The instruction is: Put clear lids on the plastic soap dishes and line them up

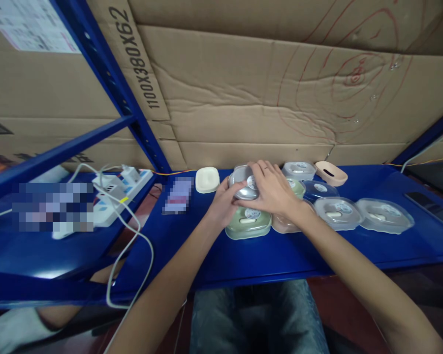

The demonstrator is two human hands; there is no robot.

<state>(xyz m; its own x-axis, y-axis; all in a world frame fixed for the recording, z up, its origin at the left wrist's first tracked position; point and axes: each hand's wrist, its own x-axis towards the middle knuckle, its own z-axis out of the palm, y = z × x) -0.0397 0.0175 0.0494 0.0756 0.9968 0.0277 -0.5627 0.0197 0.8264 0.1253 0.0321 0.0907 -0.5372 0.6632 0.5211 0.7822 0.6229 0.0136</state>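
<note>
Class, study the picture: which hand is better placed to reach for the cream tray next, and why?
Probably the left hand. It grips the grey box on the side nearer the cream tray; the right hand lies over the box's far side.

We are finding bare blue shelf (192, 246) lying open at six o'clock of the green box (248, 223), and again at nine o'clock as far as the blurred card (177, 195). At three o'clock, clear-lidded boxes (338, 212) are crowding the surface in a row. At twelve o'clock the cardboard wall (243, 108) is closing things off. Far at nine o'clock a power strip (120, 194) and its trailing cable (140, 246) are blocking passage.
</note>
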